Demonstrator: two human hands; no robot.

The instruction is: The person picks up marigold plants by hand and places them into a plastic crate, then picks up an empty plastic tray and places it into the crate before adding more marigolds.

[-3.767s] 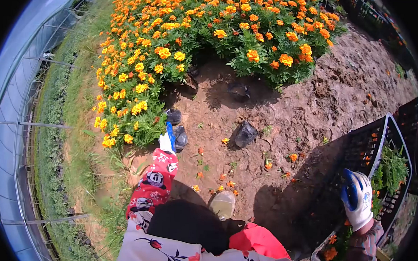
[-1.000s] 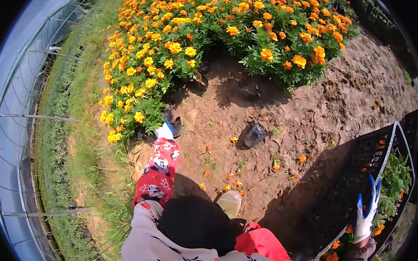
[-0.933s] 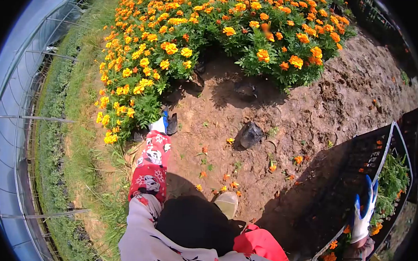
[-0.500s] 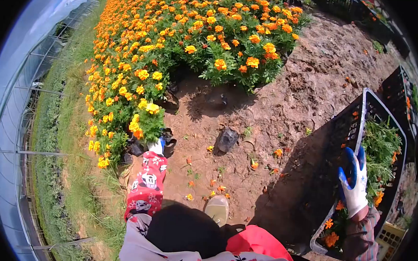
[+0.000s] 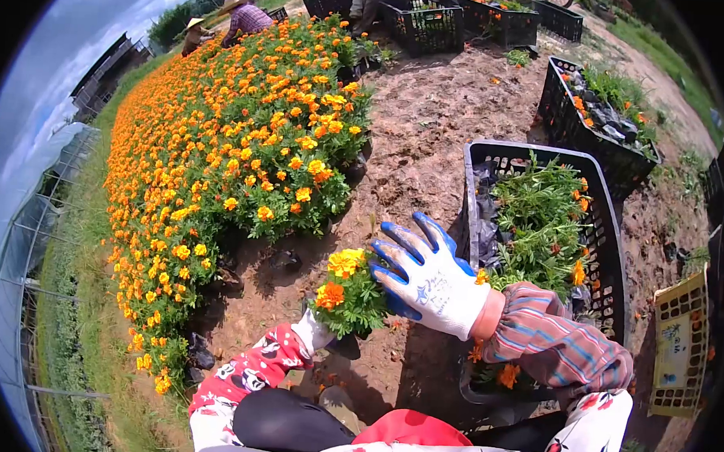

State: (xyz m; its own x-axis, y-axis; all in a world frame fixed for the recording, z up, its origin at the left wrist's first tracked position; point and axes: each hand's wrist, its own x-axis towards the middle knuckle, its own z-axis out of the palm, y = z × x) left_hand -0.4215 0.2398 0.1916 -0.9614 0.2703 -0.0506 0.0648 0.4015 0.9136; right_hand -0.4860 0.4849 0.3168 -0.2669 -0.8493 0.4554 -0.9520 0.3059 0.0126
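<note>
My left hand (image 5: 312,331), in a white glove below a red patterned sleeve, holds a marigold plant (image 5: 347,300) by its dark base. The plant is upright with yellow and orange blooms; its leaves hide most of the fingers. My right hand (image 5: 434,285), in a white glove with blue fingers, reaches across from the right. Its fingers are spread, the tips right at the marigold's blooms and leaves. Beneath my right forearm stands a black plastic crate (image 5: 606,231) holding leafy marigold plants (image 5: 542,219) in dark bags.
A dense bed of marigolds (image 5: 244,130) fills the left side. More black crates (image 5: 425,29) stand at the back, and another crate (image 5: 583,139) with plants is at right. A yellow crate (image 5: 677,345) sits far right. Two people (image 5: 246,19) in hats are beyond the flowers.
The view has swung right and up. My left hand has brought the marigold away from the bed's edge. My right hand has left the crate's rim and moved over to the plant.
</note>
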